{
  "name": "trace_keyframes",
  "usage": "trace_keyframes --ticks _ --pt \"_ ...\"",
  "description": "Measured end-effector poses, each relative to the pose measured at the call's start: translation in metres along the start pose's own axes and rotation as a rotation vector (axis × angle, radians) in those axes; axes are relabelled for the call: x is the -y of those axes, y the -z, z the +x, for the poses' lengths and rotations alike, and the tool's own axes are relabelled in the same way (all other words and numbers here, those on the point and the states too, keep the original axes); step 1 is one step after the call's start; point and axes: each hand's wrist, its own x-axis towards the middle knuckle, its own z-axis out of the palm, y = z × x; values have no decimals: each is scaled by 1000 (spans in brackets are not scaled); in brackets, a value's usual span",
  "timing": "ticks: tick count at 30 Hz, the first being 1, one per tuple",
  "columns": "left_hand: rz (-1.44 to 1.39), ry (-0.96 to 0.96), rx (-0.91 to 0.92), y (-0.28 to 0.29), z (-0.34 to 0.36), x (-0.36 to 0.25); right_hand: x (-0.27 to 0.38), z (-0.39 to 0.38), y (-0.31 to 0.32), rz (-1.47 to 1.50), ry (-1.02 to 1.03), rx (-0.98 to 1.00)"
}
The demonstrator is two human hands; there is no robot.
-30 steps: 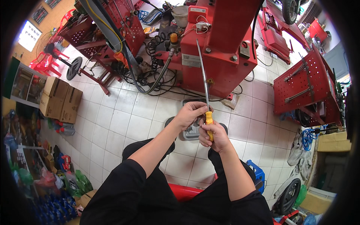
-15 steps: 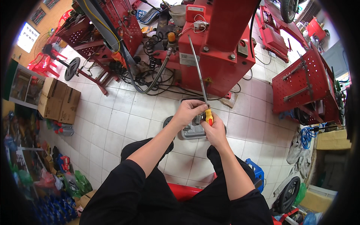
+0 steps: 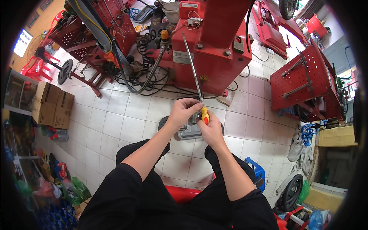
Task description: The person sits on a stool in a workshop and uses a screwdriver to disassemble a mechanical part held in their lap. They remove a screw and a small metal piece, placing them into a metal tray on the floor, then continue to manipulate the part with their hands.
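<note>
A long screwdriver with a steel shaft and a yellow-and-red handle points away from me, tilted a little left. My right hand is closed around its handle. The fingers of my left hand pinch at the shaft, just beyond the handle; whether they also hold something small is hidden. Beneath both hands a grey tray rests on the tiled floor between my feet. Dark metal parts show in it, mostly covered by my hands.
Ahead rises a red machine with hoses and black cables around its base. A red perforated cabinet stands right, cardboard boxes left. Beside my right leg is a blue case; under me is a red seat.
The view has shifted slightly, so everything sits a little further left and higher. Both hands keep their hold on the screwdriver, with little visible change in the grip.
</note>
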Motion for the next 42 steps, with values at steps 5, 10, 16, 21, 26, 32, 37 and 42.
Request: trace_keyframes --ticks 5,10,16,21,26,32,37,42 --pt "54 21 -2 -3 -1 -6 -2 1 2 -24 -5 -2" --pt "33 -6 30 0 -1 -2 -5 3 1 -27 -10 -4" --pt "67 0 16 -1 -1 -3 -8 5 2 -17 3 -28" --pt "72 49 5 -3 -2 -4 -4 3 2 7 -39 1" --pt "17 39 58 0 -1 -1 -4 3 2 -1 -42 30" --pt "-32 34 162 -5 -2 -4 -19 5 0 105 9 51" --pt "-9 52 177 -7 -4 -6 -18 6 -2 92 44 31" --pt "5 48 150 -7 -4 -6 -17 5 0 32 22 21"
